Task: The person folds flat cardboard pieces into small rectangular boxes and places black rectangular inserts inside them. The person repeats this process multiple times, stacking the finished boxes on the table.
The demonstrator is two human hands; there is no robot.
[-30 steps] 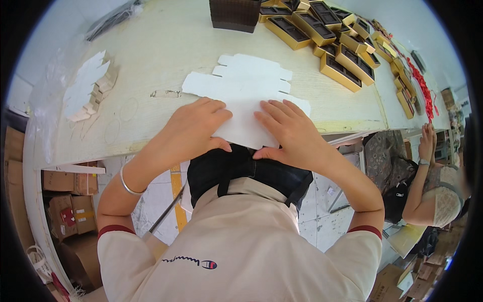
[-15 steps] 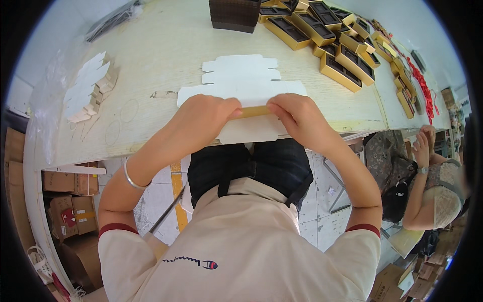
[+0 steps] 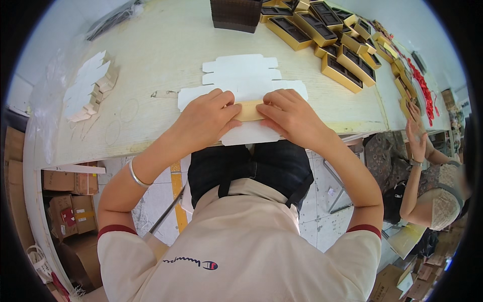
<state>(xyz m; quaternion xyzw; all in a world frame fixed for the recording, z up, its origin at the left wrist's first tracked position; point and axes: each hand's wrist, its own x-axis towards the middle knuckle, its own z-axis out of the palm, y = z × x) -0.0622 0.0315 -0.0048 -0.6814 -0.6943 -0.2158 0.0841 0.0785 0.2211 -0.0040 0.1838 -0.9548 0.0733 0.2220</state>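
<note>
A flat cardboard box blank (image 3: 240,74), white on the upturned side and notched with flaps, lies near the table's front edge. Across its lower part a narrow gold-coloured panel (image 3: 249,110) is folded up. My left hand (image 3: 210,115) pinches the left end of that fold, thumb toward me and fingers curled over the far side. At the other end my right hand (image 3: 291,114) grips in the same way. Below the fold, a white flap of the blank (image 3: 250,134) reaches to the table edge. My fingers cover both ends of the panel.
Gold boxes with dark inserts (image 3: 347,63) are piled at the far right, beside a dark brown stack (image 3: 235,15). More white blanks (image 3: 89,90) lie at the left. Red ribbon (image 3: 421,85) trails along the right. A co-worker's hands (image 3: 415,136) are at the table's right end.
My fingers have curled further over the fold, and more of the gold panel shows between my hands. At the right, the co-worker's hands have moved toward the gold boxes.
</note>
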